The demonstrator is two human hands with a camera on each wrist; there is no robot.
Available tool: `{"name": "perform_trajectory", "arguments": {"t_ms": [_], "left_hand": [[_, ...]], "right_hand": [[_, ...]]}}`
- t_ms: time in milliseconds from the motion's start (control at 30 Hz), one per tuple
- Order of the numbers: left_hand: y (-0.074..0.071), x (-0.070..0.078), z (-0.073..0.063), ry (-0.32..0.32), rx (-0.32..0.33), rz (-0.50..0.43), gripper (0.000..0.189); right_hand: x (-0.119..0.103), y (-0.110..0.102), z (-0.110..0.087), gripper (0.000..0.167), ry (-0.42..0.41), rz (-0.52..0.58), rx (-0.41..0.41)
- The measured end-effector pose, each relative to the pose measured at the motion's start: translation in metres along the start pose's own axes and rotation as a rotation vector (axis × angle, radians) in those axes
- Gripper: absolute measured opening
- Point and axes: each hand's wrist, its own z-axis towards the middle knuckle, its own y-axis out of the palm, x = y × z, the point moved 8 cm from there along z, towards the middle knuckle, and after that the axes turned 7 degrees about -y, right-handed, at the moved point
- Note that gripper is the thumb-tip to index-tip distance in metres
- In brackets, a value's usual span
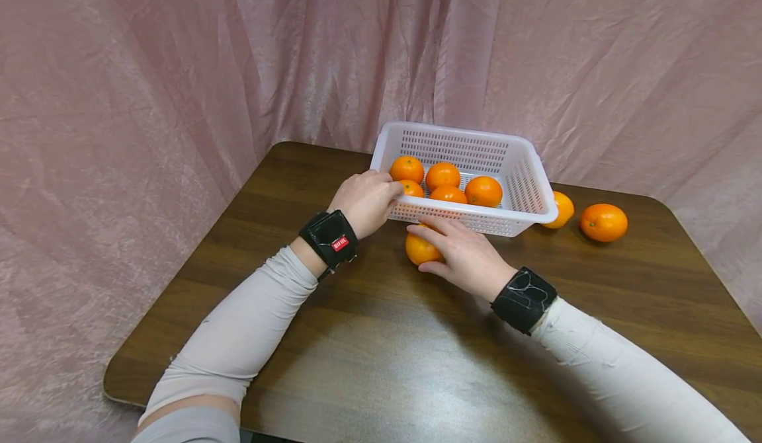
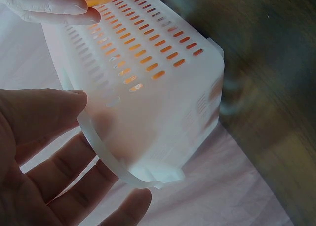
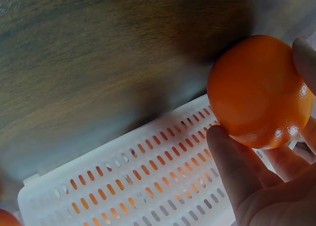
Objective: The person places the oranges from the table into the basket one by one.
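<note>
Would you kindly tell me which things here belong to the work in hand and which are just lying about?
In the work:
orange held by right hand
white basket, left hand at rim
five oranges inside it
likely both loose oranges

Just there:
brown table
pink curtain

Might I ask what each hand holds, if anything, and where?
The right hand holds an orange by its sides; the left hand, a basket by its rim.

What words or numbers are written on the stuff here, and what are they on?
Red tag on the left wristband: pale letters, too small and blurred to read surely.
Right wristband: pale lines, no letters I can make out.
Basket and oranges: no writing seen.
</note>
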Motion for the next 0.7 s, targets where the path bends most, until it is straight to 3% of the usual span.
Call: {"name": "perform_trajectory", "arguments": {"t_ms": [700], "left_hand": [[0.0012,-0.0006,0.0002,0.008,0.011,-0.002,0.017]], "right_hand": [[-0.0003,-0.0007,0.0004,0.073,0.005,-0.017,-0.009]]}}
